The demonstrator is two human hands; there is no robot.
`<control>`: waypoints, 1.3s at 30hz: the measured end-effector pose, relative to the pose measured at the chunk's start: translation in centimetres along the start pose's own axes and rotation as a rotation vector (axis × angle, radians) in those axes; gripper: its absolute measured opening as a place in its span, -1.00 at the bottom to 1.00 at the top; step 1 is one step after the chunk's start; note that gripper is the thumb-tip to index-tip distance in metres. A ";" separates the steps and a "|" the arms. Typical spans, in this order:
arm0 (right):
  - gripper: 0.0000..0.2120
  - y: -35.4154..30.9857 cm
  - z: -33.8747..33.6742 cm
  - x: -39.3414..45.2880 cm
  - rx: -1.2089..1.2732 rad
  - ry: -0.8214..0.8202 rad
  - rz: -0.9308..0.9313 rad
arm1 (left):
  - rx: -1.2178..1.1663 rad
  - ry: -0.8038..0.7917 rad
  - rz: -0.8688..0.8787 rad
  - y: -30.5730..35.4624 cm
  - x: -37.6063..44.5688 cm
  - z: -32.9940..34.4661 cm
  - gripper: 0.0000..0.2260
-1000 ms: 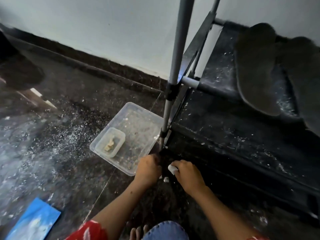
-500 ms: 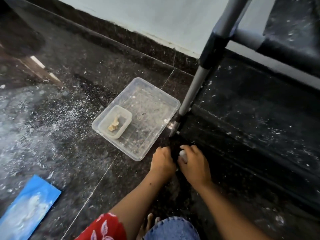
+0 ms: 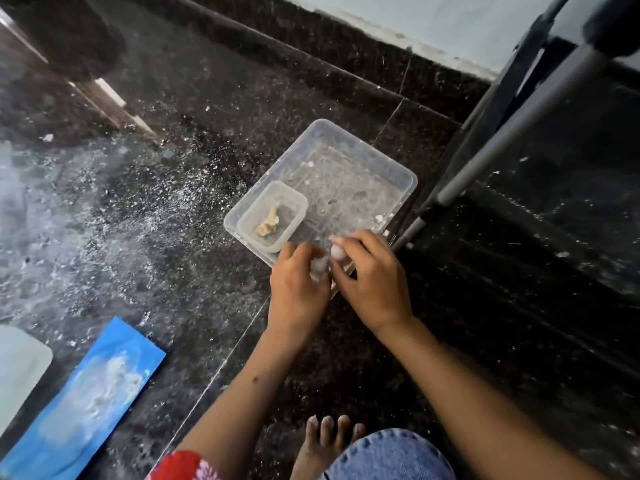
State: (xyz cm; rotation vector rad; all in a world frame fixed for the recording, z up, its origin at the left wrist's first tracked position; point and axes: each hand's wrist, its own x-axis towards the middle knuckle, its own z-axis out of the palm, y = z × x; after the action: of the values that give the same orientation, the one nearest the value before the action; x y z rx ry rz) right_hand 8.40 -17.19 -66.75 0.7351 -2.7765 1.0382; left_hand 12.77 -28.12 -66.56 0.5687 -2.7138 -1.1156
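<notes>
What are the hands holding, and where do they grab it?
The left hand grips the bigger white lump by its lower part; the right hand's fingers pinch the smaller white lump by its sides.

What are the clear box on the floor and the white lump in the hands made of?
The clear box: thin see-through plastic, glossy but scuffed and dusty. The white lump, pinched by left hand and right hand: soft matte putty or clay, perhaps; its dented surface suggests so.
</notes>
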 end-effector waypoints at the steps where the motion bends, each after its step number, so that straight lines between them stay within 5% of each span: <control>1: -0.74 -0.1 0.4 0.6 0.002 -0.047 0.027 | 0.021 -0.005 0.002 -0.3 0.4 0.1 -0.87; 6: -0.76 0.7 2.7 2.7 -0.082 -0.286 0.126 | 0.113 -0.048 -0.001 -1.4 2.3 0.2 -0.83; 16: -0.68 0.8 4.2 3.6 -0.124 -0.373 0.141 | 0.210 -0.168 -0.025 -2.4 3.5 0.5 -0.93; 21: -0.78 0.9 0.6 1.6 0.066 0.001 0.164 | 0.326 -0.100 0.063 -0.5 2.4 -1.0 -0.73; 23: -0.85 1.6 -1.1 -0.4 0.080 0.144 0.241 | 0.215 -0.008 0.171 0.9 0.8 -1.4 -0.75; 26: -0.89 3.2 -2.5 -4.4 0.052 0.212 0.444 | 0.001 -0.087 0.218 2.8 -2.4 0.0 -0.82; 30: -0.80 5.0 -2.3 -9.0 0.057 0.053 0.677 | -0.135 -0.321 0.039 3.1 -5.9 3.8 -0.76; 33: -0.74 5.1 -2.0 -10.0 0.095 -0.045 0.651 | -0.135 -0.507 -0.224 2.9 -6.3 5.8 -0.69; 39: -0.83 4.3 -0.9 -9.5 0.112 -0.142 0.654 | -0.332 -0.471 -0.549 2.7 -6.1 6.8 -0.69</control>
State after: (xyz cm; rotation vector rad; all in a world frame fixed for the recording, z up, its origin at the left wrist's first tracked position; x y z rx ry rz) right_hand 14.64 -9.94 -70.87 -0.1326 -3.1830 1.2738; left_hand 15.73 -19.57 -69.48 1.1611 -2.6941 -2.0110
